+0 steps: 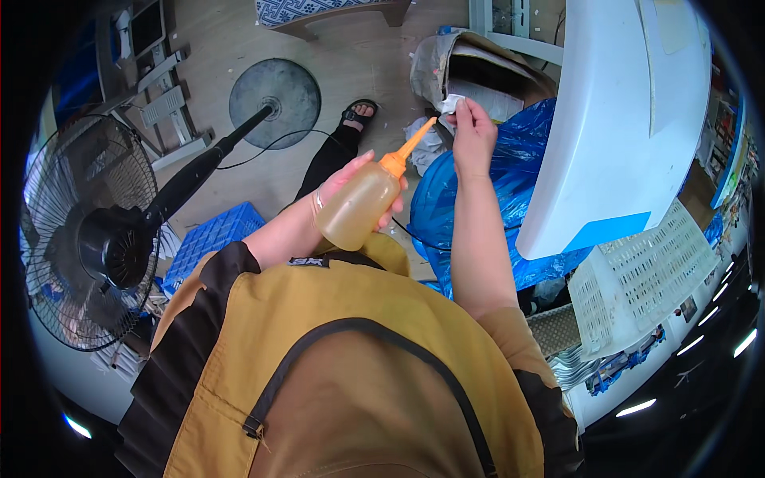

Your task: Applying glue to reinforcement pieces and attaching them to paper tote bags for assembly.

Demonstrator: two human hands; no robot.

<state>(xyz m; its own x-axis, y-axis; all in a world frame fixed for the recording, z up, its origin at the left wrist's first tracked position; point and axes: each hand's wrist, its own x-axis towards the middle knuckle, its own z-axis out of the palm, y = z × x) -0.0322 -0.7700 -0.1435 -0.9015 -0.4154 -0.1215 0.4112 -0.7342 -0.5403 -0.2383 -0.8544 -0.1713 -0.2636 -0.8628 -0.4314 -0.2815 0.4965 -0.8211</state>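
My left hand (347, 177) is wrapped round a translucent squeeze bottle (356, 205) with yellowish-brown contents and an orange pointed nozzle (412, 143). The bottle is tilted, its nozzle pointing up and to the right, with a dark tip. Close to that tip, my right hand (473, 131) is closed in a pinch on a small crumpled white tissue (451, 103). Whether the tissue touches the nozzle tip I cannot tell. A mustard-coloured apron (335, 295) with black trim covers my front.
A black standing fan (119, 239) with a round base (279, 99) is on the left, beside a blue crate (211, 239). Blue plastic bags (438, 207) and an open sack (430, 68) lie ahead right. A white table (613, 135) and a white basket (645, 279) stand on the right.
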